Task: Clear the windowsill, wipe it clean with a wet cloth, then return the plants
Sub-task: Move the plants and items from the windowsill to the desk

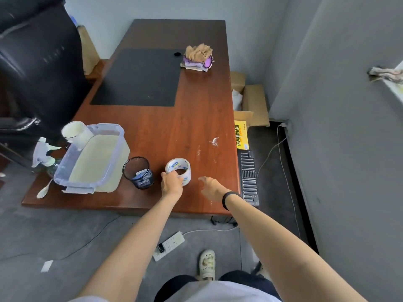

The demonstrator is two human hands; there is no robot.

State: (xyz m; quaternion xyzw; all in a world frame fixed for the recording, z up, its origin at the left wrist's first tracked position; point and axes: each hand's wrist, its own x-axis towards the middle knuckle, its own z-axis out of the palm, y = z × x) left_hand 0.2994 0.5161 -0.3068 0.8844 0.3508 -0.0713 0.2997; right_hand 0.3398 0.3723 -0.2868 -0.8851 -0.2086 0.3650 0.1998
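A roll of clear tape point(178, 170) stands on the brown wooden desk point(196, 118) near its front edge. My left hand point(171, 184) grips the roll from the near side. My right hand point(212, 188), with a black band on the wrist, hovers over the desk just right of the roll, fingers relaxed and holding nothing. A black mesh pen cup point(139, 172) stands left of the roll. At the far right, a crumpled cloth point(387, 74) lies on the edge of the white windowsill point(395, 89). No plants are in view.
A clear plastic tub point(87, 158), a white cup point(74, 131), a spray bottle point(42, 153) and a spoon point(43, 190) occupy the desk's left front. Folded cloths point(198, 57) lie at the back. Cardboard boxes point(250, 101), a power strip point(169, 245) and cables are on the floor.
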